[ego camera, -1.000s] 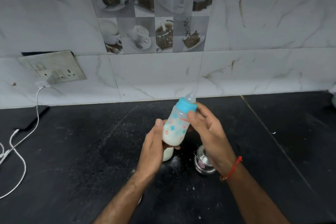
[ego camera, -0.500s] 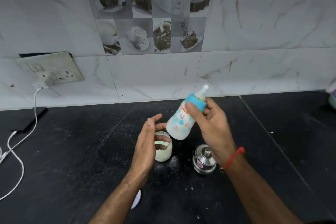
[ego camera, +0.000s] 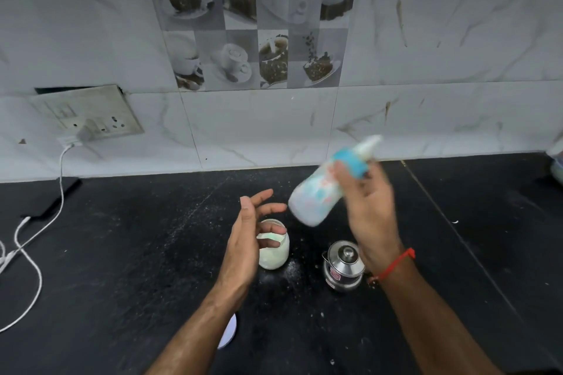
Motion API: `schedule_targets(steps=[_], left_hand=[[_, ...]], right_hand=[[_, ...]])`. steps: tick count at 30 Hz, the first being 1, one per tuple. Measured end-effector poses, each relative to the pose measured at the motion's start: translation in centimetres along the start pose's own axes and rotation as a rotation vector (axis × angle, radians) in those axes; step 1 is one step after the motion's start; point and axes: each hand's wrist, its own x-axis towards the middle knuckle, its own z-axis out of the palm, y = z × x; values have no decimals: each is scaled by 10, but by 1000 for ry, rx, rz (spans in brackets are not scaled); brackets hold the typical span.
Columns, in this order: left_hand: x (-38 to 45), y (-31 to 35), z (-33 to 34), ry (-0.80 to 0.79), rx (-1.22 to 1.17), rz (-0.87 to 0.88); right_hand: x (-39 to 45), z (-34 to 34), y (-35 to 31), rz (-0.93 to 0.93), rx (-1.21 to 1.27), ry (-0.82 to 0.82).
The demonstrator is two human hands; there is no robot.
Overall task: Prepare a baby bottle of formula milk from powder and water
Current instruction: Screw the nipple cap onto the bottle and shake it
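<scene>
Bottle (ego camera: 316, 192) blurred, tilted teat-up to the far right, held above the worktop (ego camera: 122, 253) in the right hand (ego camera: 370, 207), grip closed round its blue collar. Left hand (ego camera: 246, 240) empty, fingers spread, over the glass jar (ego camera: 274, 248). Steel pot (ego camera: 343, 268) right of jar.

Two hands (ego camera: 246, 240) (ego camera: 370, 210), one baby bottle (ego camera: 320, 192), one glass jar (ego camera: 275, 256), one steel pot (ego camera: 342, 268), one white cable (ego camera: 30, 253)

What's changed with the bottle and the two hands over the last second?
The left hand let go of the blue-capped baby bottle of milk and now hovers open above the small glass jar of powder. The right hand alone grips the bottle, swung up and to the right, tilted and motion-blurred. Jar and steel lidded pot stayed put.
</scene>
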Motion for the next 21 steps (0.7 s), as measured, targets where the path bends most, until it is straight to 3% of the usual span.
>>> schedule_targets(steps=[2,4,6,9,14,17,21], left_hand=[[0,-1,0,-7,17,8],[1,-1,-1,3,19,16],[1,0,-1,11,20,14],[-2,1,-2,2,8,8],[-9,5,1,-108,26,53],[-13,7,8,-179,30,32],[-17,0,8,-112,-82,-22]], right_hand=[[-3,0,2,5,-103,-72],[-2,-4,-3,-149,51,93],[-3,-4,-3,-237,14,174],[-16,0,7,-41,-219,-30],[-9,2,1,42,-58,53],[-17,7,9,79,-133,-21],[-20,5,10,179,-140,-149]])
